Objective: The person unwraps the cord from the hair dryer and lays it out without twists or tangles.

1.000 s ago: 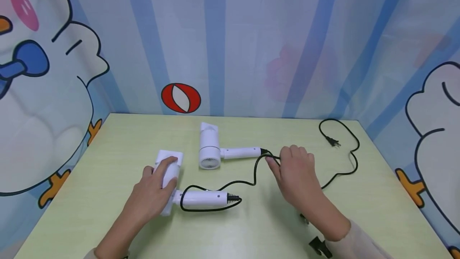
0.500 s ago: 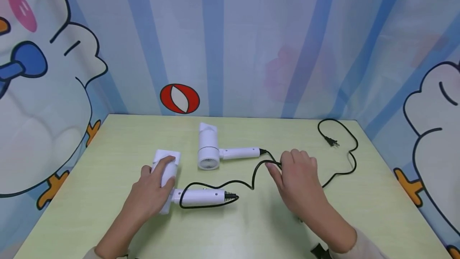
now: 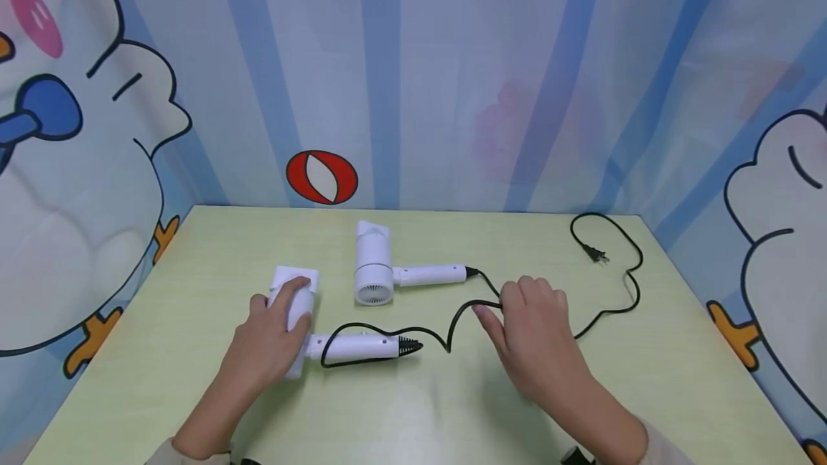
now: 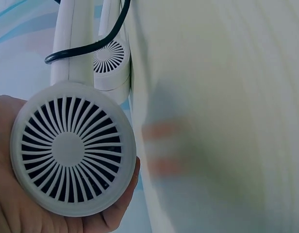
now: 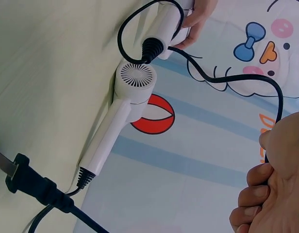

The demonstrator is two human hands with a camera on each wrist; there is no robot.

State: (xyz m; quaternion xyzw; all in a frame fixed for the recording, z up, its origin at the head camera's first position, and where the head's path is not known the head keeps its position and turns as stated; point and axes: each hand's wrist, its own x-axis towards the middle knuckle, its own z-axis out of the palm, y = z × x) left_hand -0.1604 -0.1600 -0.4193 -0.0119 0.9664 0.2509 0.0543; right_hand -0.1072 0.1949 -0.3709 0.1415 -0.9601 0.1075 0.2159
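A white hair dryer (image 3: 355, 346) lies nearer the front, its barrel held in my left hand (image 3: 268, 339). The left wrist view shows its round slotted grille (image 4: 68, 150) with fingers curled round the barrel. A black cord (image 3: 413, 329) leaves its handle end, loops over the handle and runs to the right. My right hand (image 3: 539, 336) grips that cord in curled fingers, above the table. Farther back lies a second white hair dryer (image 3: 375, 264), untouched, its cord passing behind my right hand. In the right wrist view a black plug (image 5: 35, 182) shows close to the camera.
The far cord (image 3: 629, 311) curves over the table's right side and ends in a two-pin plug (image 3: 594, 253). A curtain (image 3: 439, 92) with cartoon figures rises behind the pale table (image 3: 213, 257). A dark object (image 3: 575, 456) is partly visible beside the right sleeve.
The near hair dryer has shifted slightly left with my left hand. The cord by my right hand has sunk a little, and the loop round the handle looks narrower.
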